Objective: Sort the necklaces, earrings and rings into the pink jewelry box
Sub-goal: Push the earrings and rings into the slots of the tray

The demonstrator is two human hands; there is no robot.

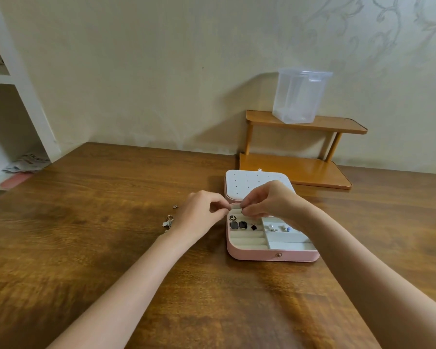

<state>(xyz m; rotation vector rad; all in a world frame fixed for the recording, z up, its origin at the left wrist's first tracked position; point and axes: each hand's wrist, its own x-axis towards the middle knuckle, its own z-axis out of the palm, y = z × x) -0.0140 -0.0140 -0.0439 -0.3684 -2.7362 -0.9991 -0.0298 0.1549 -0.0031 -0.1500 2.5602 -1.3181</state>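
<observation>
The pink jewelry box (272,255) lies open on the wooden table, its white perforated lid (252,183) tipped back. Dark earrings (238,224) sit in the ring-roll slots on the left, pearl and blue pieces (278,228) in a compartment on the right. My left hand (199,215) and my right hand (267,201) meet over the box's back left corner. Each pinches one end of a small piece of jewelry (241,210), too small to identify. A small earring (175,206) and a cluster of loose pieces (168,222) lie on the table left of my left hand.
A two-tier wooden rack (297,170) stands behind the box against the wall, with a clear plastic container (300,96) on its top shelf. White shelving (15,102) with papers is at the far left. The table (86,222) spreads wide to the left and front.
</observation>
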